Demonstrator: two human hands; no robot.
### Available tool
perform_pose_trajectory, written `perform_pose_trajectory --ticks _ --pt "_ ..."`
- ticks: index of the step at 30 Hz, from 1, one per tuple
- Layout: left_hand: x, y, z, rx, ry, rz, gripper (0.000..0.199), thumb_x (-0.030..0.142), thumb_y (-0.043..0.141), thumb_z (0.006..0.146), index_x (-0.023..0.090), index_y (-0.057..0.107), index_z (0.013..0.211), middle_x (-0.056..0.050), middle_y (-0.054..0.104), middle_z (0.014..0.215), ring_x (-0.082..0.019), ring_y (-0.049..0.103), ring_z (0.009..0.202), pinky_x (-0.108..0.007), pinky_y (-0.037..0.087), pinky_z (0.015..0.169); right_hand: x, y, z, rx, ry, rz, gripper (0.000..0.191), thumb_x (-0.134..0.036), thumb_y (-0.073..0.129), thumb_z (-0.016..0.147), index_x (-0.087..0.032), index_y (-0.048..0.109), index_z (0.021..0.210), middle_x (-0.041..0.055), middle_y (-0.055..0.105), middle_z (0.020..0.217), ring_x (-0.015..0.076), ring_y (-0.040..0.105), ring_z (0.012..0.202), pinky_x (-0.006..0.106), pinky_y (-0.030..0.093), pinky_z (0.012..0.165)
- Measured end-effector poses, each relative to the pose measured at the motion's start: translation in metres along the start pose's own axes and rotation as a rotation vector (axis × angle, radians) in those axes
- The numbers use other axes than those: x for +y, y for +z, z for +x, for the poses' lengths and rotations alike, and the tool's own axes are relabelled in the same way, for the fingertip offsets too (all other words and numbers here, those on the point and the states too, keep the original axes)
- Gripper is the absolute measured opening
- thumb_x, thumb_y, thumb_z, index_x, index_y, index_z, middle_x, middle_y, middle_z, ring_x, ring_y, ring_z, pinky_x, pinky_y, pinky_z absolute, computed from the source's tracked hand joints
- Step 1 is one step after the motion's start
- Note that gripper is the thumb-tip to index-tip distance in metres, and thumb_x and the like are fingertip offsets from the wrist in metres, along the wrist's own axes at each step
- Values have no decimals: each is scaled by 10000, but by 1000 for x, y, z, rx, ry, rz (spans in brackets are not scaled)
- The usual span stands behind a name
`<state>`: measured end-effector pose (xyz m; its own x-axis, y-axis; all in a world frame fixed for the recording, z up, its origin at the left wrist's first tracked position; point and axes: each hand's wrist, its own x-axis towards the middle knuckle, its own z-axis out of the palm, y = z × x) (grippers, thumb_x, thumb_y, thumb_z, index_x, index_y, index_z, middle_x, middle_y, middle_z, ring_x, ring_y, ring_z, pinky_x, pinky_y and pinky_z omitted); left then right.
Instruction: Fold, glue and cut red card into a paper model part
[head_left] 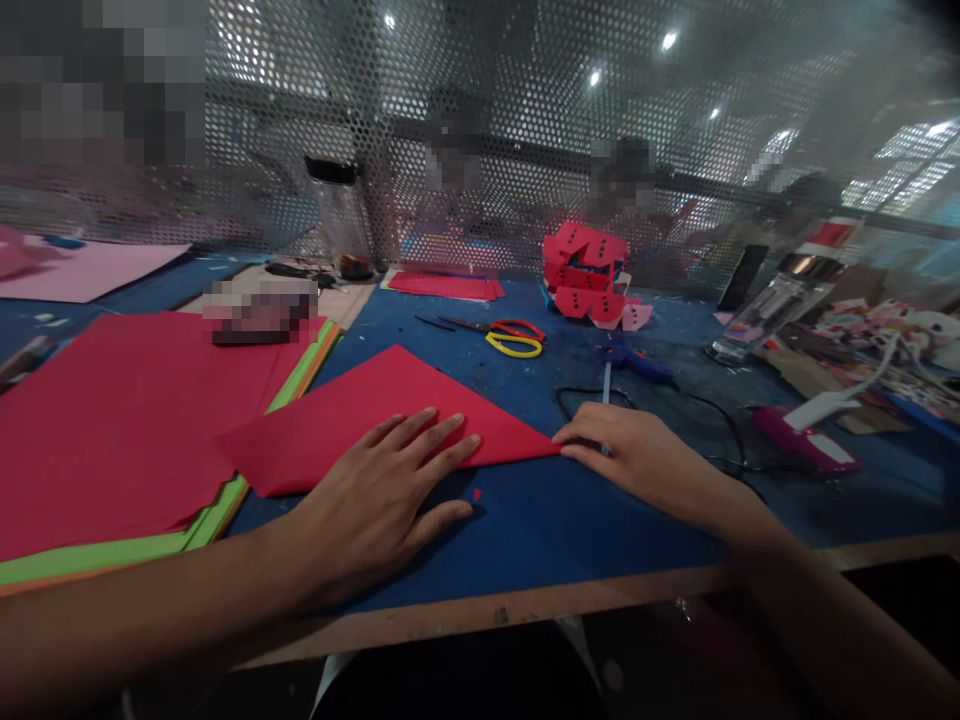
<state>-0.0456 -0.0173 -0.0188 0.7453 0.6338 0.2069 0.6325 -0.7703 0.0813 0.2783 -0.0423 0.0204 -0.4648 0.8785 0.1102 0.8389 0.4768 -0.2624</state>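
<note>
Two hands on one folded red sheet

Folded red sheet point(330, 425): on the blue tabletop point(540, 550), directly in front of the person. Long axis runs crosswise, left to right, from a broad end on the left to a narrow point on the right; one corner juts toward the far side.

Left hand point(386, 480): laid flat, palm down, fingers moderately spread over the near middle of the sheet. Thumb lies off the near edge, on the tabletop, close to a small red scrap point(478, 494).

Right hand point(637, 455): thumb and fingertips pinch the narrow point; the sheet extends leftward from this grip. Key relation: right hand at the tip, left hand on the body, both along the near edge. Left hand is the nearer to the broad end.

Surroundings: broad end meets the edge of a paper stack point(150, 430); whether it rests on top, cannot tell. Scissors point(487, 328) lie beyond the sheet; a blue glue gun point(637, 363) lies just beyond the right hand.
</note>
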Motion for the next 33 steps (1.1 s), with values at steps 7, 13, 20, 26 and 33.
perform_pose_trajectory --ticks 7,13,20,26,33 --pt "-1 1 -1 41 14 -29 633 653 454 1016 355 440 1574 -29 467 1625 -337 413 1500 -544 346 1219 0 1 0 17 -6 6 189 -292 570 1032 -261 745 1096 39 720 1019 198 677 946 330 491 842" --pt "-1 0 -1 10 3 -13 640 664 433 1018 354 430 1578 -22 451 1634 -343 404 1505 -571 344 1216 -2 0 -1 6 8 7 195 -295 560 1039 -250 744 1086 42 714 1019 196 674 945 331 499 835" --pt "0 0 -1 3 8 11 647 661 415 1026 354 396 1595 -18 429 1648 -344 403 1505 -576 366 1198 -2 0 -1 -1 6 9 203 -288 558 1042 -245 747 1103 44 710 1048 199 677 967 340 507 860" --pt "-2 1 -1 -2 29 38 618 641 421 1034 434 330 1609 -10 406 1662 -348 410 1500 -584 385 1176 -2 1 -2 8 0 11 204 -287 560 1040 -241 753 1087 47 714 1044 196 679 954 337 514 856" --pt "-2 2 -1 2 35 54 597 655 398 1034 406 417 1576 -24 421 1654 -362 406 1500 -588 388 1172 0 2 -1 7 -10 -10 202 -263 562 1037 -233 754 1088 55 716 1039 199 682 948 330 513 841"
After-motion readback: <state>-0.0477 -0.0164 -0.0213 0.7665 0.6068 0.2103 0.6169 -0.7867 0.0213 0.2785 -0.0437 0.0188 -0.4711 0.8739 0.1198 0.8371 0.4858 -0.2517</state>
